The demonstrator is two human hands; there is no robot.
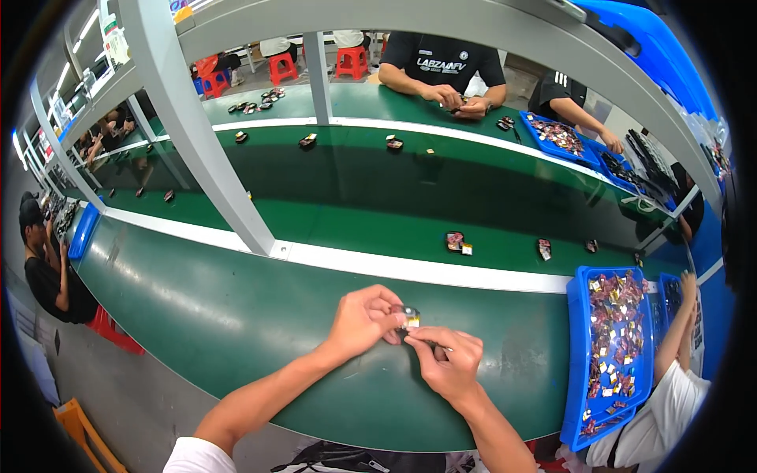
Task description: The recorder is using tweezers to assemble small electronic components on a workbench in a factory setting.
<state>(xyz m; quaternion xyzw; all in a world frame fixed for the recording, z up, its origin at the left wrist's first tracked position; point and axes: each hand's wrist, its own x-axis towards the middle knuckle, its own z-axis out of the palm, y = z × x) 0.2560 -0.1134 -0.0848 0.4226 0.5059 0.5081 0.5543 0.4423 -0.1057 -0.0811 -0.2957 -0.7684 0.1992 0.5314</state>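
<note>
Over the green worktop, my left hand (364, 322) is closed on a small black part (411, 313) with a yellow-and-white piece on it. Its thumb presses against the part's side. My right hand (449, 359) is closed in a pinch, its fingertips meeting the lower edge of the same part. A thin, light-coloured tip shows by the right fingers, but what they grip is mostly hidden. Both hands are close together in front of me.
A blue tray (579, 355) of small wired parts stands at the right. Beyond a white rail, a green belt (347, 229) carries several black parts, including a dark cluster (455, 242). A grey post (197, 134) rises at left. Co-workers sit opposite and to both sides.
</note>
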